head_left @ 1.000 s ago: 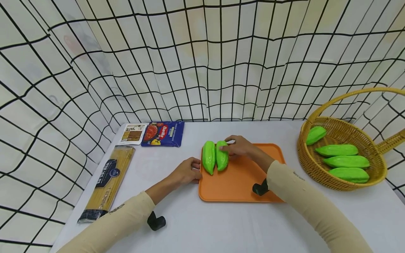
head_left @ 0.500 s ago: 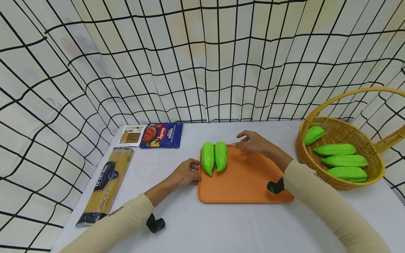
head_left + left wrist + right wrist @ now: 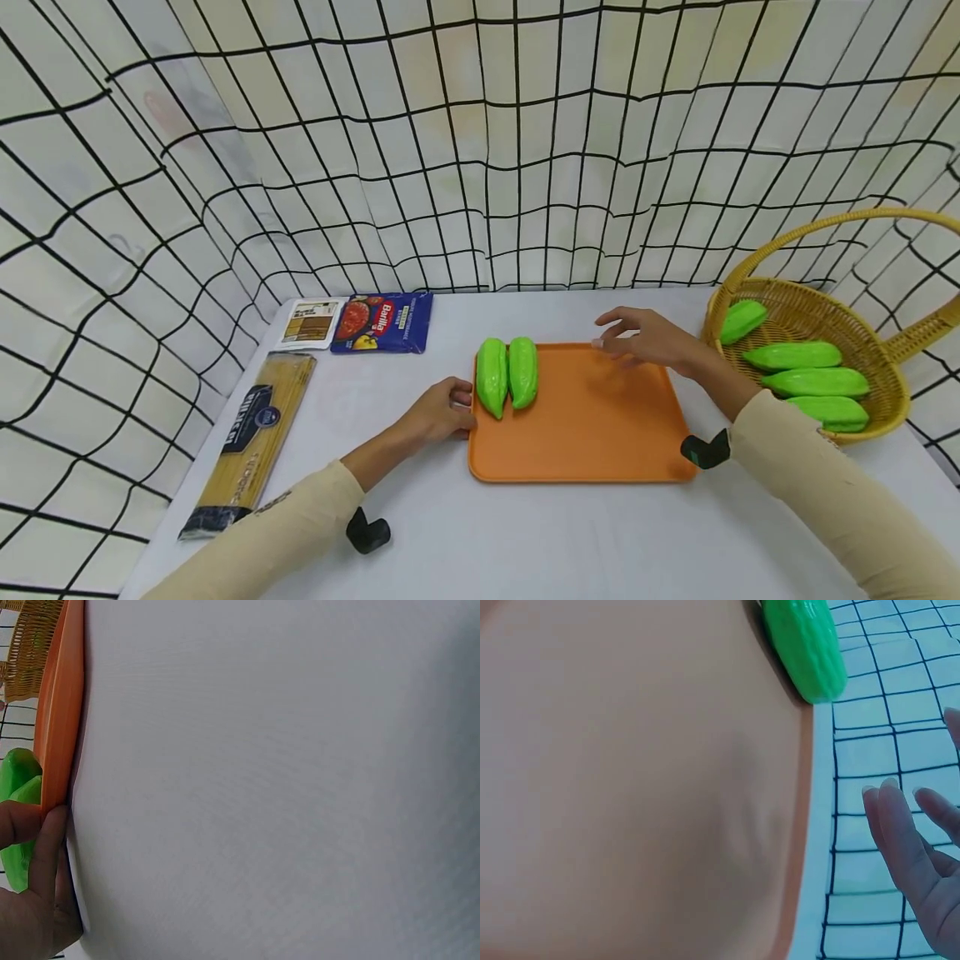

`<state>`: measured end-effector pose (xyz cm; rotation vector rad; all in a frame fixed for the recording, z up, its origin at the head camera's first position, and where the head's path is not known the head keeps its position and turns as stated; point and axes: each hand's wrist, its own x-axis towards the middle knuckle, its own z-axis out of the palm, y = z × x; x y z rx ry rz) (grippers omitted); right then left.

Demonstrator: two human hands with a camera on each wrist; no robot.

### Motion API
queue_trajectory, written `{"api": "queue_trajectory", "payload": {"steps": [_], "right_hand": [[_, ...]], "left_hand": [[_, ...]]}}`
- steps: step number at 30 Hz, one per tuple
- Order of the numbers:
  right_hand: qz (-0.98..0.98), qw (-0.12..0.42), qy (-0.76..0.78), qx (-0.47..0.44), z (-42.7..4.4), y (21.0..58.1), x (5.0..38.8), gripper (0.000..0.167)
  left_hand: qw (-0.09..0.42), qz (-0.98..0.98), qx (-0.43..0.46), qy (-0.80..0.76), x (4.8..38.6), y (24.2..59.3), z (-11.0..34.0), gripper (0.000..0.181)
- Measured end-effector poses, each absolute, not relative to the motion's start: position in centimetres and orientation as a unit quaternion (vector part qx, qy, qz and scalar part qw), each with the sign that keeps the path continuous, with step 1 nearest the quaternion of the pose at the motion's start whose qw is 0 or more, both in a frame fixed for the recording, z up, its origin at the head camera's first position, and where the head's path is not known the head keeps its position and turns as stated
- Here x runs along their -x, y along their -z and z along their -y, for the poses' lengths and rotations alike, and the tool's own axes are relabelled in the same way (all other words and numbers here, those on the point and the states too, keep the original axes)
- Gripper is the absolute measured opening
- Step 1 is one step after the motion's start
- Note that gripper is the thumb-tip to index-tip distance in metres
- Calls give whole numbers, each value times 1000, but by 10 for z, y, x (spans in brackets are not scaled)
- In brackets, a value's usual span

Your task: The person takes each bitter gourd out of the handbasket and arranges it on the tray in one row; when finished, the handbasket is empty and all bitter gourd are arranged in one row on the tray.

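Observation:
An orange tray lies on the white table, with two bright green bitter gourds side by side along its left end. My left hand holds the tray's left rim; in the left wrist view its fingers pinch the orange edge. Over the tray's far right part, my right hand hovers with loosely bent fingers and nothing in them. The right wrist view shows that hand apart from the green gourd.
A wicker basket with a tall handle stands at the right, holding several green gourds. At the left lie a spaghetti pack, a blue Barilla pouch and a small white packet. Black netting hangs behind.
My right hand has let go of the right-hand gourd on the tray and moved rightward, toward the basket. The left hand stays at the tray's rim.

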<state>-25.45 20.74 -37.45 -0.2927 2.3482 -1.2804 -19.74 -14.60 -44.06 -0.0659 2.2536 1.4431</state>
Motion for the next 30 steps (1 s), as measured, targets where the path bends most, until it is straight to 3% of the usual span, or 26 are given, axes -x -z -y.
{"api": "queue_trajectory", "payload": {"steps": [13, 30], "right_hand": [[-868, 229, 422, 125, -262, 355, 230, 63], [-888, 193, 398, 123, -350, 345, 217, 54]], "left_hand": [[231, -812, 25, -536, 198, 442, 145, 62], [228, -814, 23, -534, 197, 442, 146, 61]]}}
